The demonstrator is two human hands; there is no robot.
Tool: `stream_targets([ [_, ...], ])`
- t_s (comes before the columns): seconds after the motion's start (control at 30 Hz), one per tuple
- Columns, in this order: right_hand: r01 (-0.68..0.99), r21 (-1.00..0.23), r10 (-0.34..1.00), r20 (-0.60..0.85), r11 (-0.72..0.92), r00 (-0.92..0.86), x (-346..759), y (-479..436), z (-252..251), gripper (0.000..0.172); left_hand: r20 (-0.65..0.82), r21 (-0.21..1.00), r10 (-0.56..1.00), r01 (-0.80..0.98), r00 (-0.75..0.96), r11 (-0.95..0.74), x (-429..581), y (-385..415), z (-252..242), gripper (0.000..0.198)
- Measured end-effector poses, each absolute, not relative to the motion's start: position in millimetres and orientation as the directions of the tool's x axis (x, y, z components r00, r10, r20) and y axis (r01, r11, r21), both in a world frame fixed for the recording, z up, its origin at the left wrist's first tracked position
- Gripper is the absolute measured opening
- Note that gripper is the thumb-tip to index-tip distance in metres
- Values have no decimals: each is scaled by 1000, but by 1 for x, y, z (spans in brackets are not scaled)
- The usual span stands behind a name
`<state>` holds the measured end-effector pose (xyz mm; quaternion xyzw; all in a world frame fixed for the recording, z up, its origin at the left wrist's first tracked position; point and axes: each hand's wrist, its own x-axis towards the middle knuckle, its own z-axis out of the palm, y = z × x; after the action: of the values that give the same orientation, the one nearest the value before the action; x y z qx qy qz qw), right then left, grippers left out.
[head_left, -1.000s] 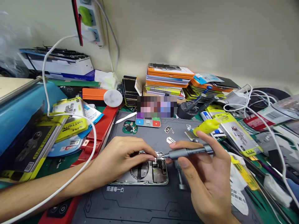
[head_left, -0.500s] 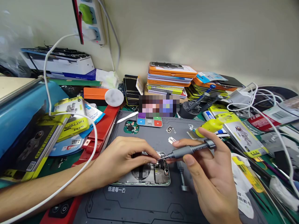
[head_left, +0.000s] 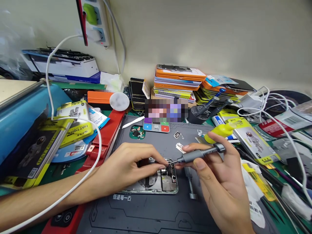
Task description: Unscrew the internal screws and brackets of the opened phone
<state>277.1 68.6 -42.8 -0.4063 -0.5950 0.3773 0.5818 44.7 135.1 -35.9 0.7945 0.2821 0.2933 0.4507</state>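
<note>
A grey precision screwdriver (head_left: 195, 155) rests slanted in my right hand (head_left: 223, 185), its thin tip pointing left and down at an opened phone (head_left: 168, 186). Thumb and fingers grip the shaft, while the index finger is raised by the end cap. Over the phone's upper left part lies my left hand (head_left: 138, 165). Its thumb and index finger come together close to the screwdriver's tip; whatever is between them is too small to make out. The phone lies flat with its inner metal parts and a dark round coil area exposed, partly covered by my left hand.
The phone lies on a dark grey work mat (head_left: 146, 214). Another screwdriver (head_left: 191, 187) lies right of it. A razor blade (head_left: 179, 148), a small metal part (head_left: 178, 134) and a round green board (head_left: 137, 132) sit behind. A white cable (head_left: 92, 156) crosses over my left forearm.
The screwdriver and my right hand have shifted very slightly right, and its tip is a little higher. My left hand has hardly moved.
</note>
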Motion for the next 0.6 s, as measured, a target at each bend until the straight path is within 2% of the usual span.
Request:
stream_targets([
  [0.2,9,-943,942,334,334,15,280,71,-44,44,191,894,725,188,661,-407,44,134,-35,11],
  [0.47,-2,-942,942,336,336,-15,280,70,-45,44,159,908,731,193,663,-372,45,133,-33,9],
  [0.6,-24,-941,941,339,338,-26,279,70,-43,44,100,938,751,189,653,-289,47,134,-31,8],
])
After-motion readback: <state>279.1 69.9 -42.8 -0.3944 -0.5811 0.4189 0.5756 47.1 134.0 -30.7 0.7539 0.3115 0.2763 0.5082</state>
